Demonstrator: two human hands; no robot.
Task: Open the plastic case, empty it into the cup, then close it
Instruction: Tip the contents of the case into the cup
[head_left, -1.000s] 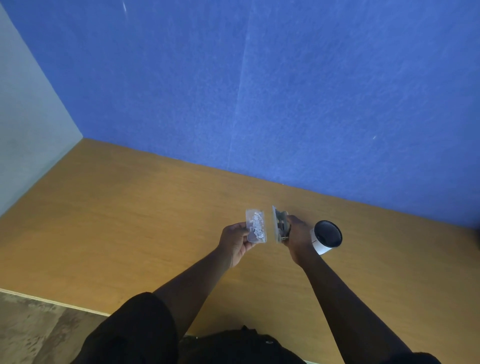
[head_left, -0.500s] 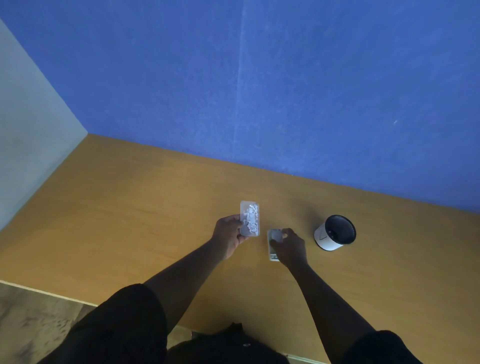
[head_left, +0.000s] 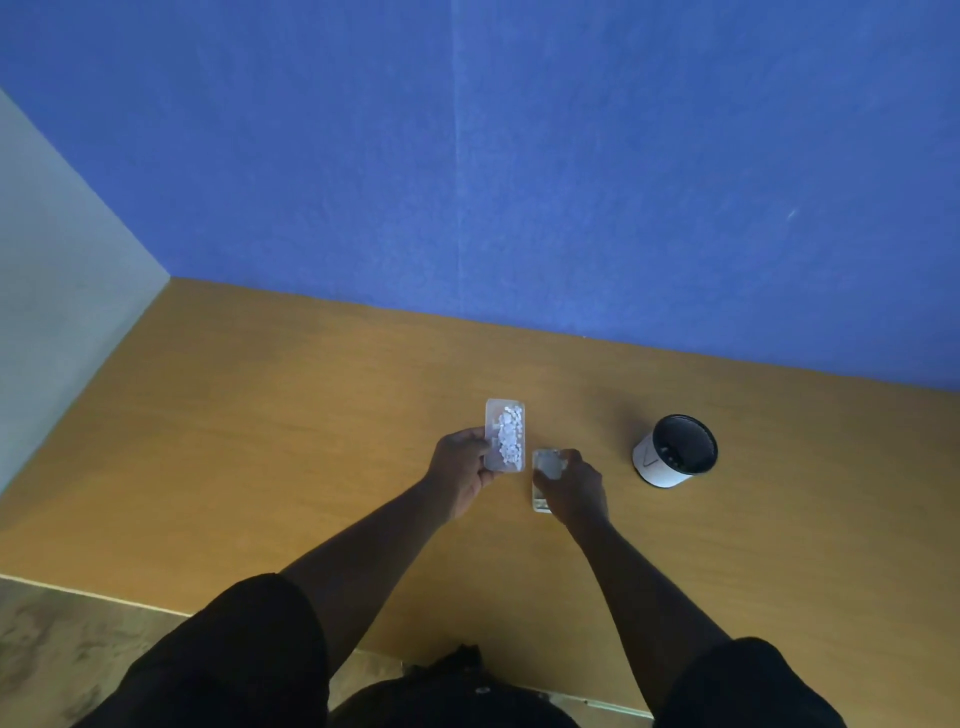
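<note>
Head view of 2 bare hands at work over an ochre wooden table (head_left: 260, 441) backed by a blue felt wall (head_left: 571, 182). The left hand (head_left: 460, 465) is clamped on the near left edge of the clear rectangular plastic case tray (head_left: 505, 441), held face-up just above the table; small white pieces (head_left: 508, 442) lie heaped inside it. The right hand (head_left: 574, 488) rests, fingers curled, on the clear plastic case lid (head_left: 543, 480), which lies flat on the table just right of the tray and slightly nearer; whether the fingers grip the lid or merely press it cannot be told. The 2 hands are close but apart, as are the 2 case halves. A white paper cup with a black interior (head_left: 674, 451) stands on the table well right of the right hand, its mouth appearing tipped toward the camera; its contents are too dark to make out. Black sleeves (head_left: 249, 660) cover the upper arms at the near edge.
</note>
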